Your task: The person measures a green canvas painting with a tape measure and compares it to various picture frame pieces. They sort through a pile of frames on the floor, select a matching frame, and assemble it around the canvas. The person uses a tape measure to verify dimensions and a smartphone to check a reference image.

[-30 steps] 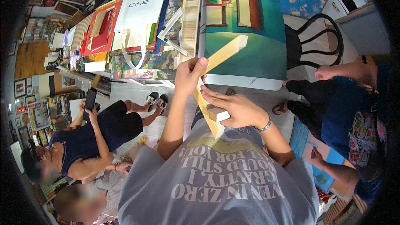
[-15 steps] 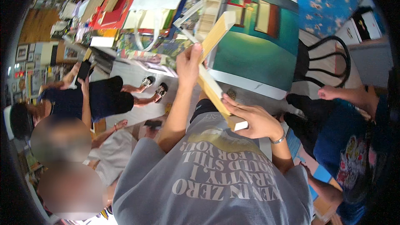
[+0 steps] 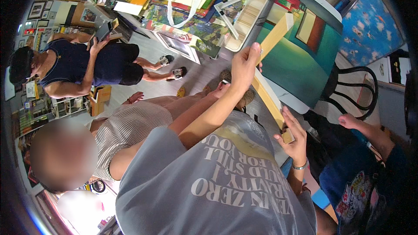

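Evidently the two pale wooden bars (image 3: 266, 88) met at an angle, and each hand steadied one end so the joint would keep its shape: the left hand (image 3: 244, 63) was raised with its grip pinched around the corner where the upper bar branched off, while the right hand (image 3: 292, 135) sat lower, fingers curled round the bottom end of the longer bar. The bars thus ran between the two grips, in front of the teal painting (image 3: 305, 61) leaning beside the black chair (image 3: 355, 89).

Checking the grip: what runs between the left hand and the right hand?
In the head view, a pale wooden bar spans the stretch: the left hand grips it where two bars meet, the right hand holds its lower end.
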